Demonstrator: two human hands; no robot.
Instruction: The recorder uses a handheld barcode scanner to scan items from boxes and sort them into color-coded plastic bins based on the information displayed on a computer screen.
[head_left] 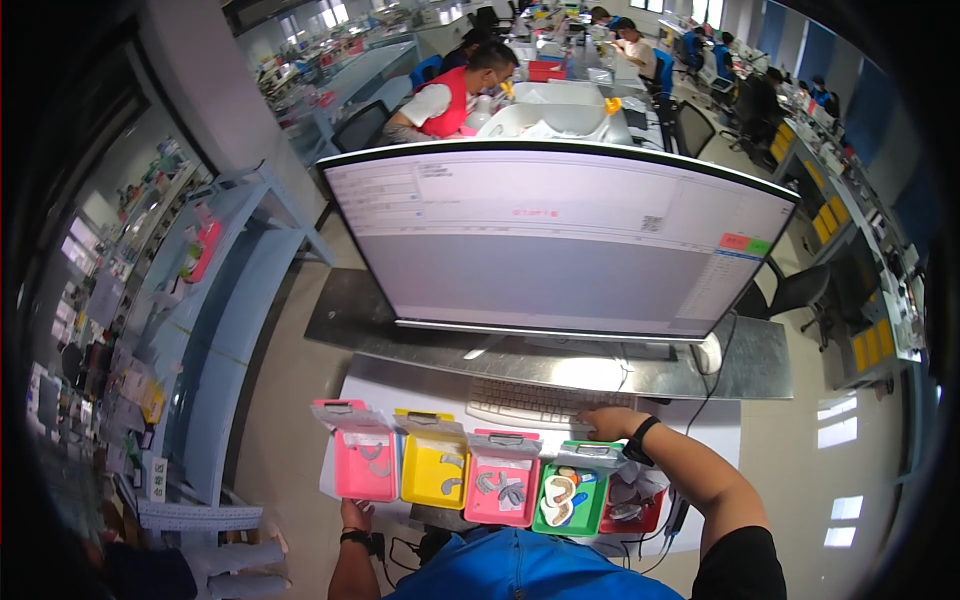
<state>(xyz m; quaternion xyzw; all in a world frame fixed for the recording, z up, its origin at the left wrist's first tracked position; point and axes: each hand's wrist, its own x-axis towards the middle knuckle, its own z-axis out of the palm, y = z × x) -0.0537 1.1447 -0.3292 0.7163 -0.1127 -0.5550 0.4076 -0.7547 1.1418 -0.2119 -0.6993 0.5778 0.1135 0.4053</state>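
The bare right hand [606,423] hides part of the long white keyboard [525,402] from me. Near the front edge of the white worktop [715,430], I cannot resolve the grey contents [625,490] of the red plastic box [654,512].

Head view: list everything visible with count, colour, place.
Monitor: 1, black-framed, centre
Keyboard: 1, pale, below monitor
Metal shelf: 1, grey, under monitor
Pink trays: 2, pink, first and third from left
Yellow tray: 1, yellow, second
Green tray: 1, green, fourth
Red tray: 1, red, fifth
Curved pieces: several, grey, pink and yellow trays
Models: count unclear, white-tan, green tray
Workers: several, mixed clothing, beyond monitor
Benches: several, light-blue, left
Chairs: several, mostly black, background
Wristbands: 2, black, wrists
Left hand: 1, bare, by first tray's near edge
Right hand: 1, bare, at keyboard's right end
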